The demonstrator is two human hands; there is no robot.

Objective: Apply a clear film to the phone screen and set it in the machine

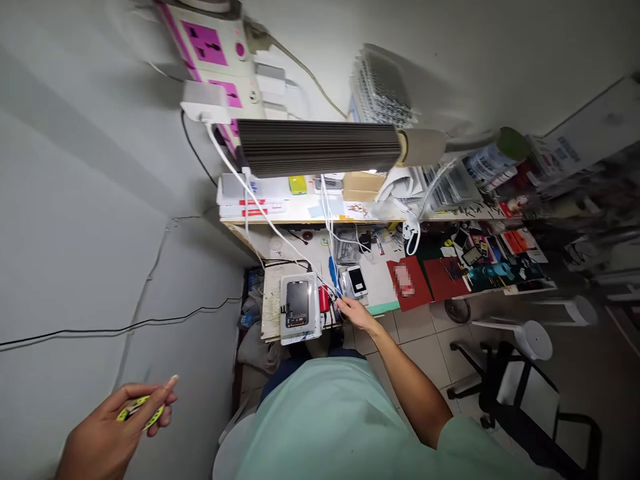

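Note:
At the lower left, my left hand [125, 420] is raised in front of the grey wall, its fingers curled round a yellow and black object [145, 410]. My right hand [354, 312] is at the workbench's front edge, closed around white cables [327, 207] or something small beside them; what exactly is hard to see. Just left of it lies a red item [324, 299], and further left a phone screen part [298, 301] rests on a white tray [284, 330]. A white phone [357, 280] lies just behind my right hand.
A long dark lamp [320, 143] hangs over the shelf [300, 213]. Power sockets [205, 43] with plugged cables are at the upper left. Red mats [413, 287] and phone parts lie along the bench to the right. An office chair [530, 393] and stools stand at the lower right.

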